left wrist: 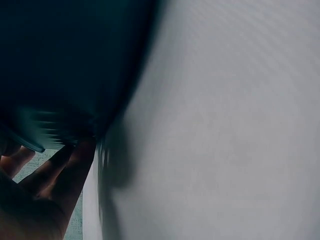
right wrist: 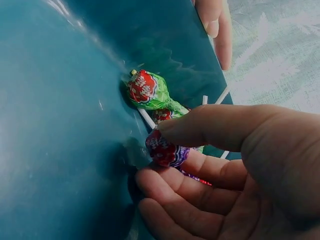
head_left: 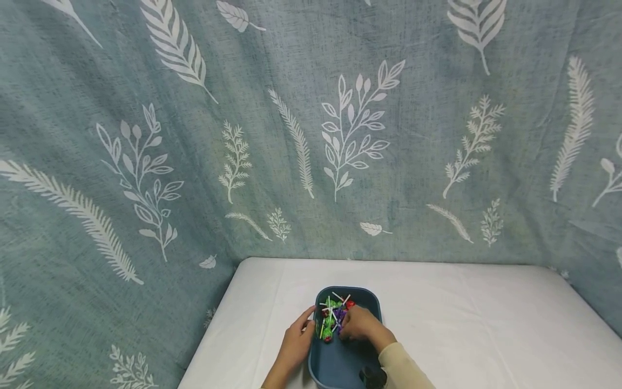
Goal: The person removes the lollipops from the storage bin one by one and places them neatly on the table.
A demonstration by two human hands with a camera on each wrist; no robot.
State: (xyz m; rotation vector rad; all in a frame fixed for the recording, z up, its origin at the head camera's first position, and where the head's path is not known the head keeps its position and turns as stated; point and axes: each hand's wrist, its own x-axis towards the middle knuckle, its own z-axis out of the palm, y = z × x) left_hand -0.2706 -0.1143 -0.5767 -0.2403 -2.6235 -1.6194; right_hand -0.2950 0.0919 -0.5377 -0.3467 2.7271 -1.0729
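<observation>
Wrapped lollipops with white sticks, in green (head_left: 328, 330), red (head_left: 350, 304) and purple wrappers, lie heaped along the left side of a dark blue bin (head_left: 345, 364). My right hand (head_left: 362, 326) reaches into the bin. In the right wrist view, its thumb and fingers pinch a purple lollipop (right wrist: 164, 149) by the wrapped head. A green and red lollipop (right wrist: 148, 90) lies just beyond the thumb. My left hand (head_left: 297, 337) is at the bin's left rim; the left wrist view shows its extended fingers (left wrist: 75, 167) against the outer wall.
The bin stands on a white-covered table (head_left: 452, 319). Behind and to the left hangs a blue-green cloth (head_left: 291, 178) with white leaf prints. A small black object (head_left: 373, 377) is at the right wrist, over the bin's near right corner.
</observation>
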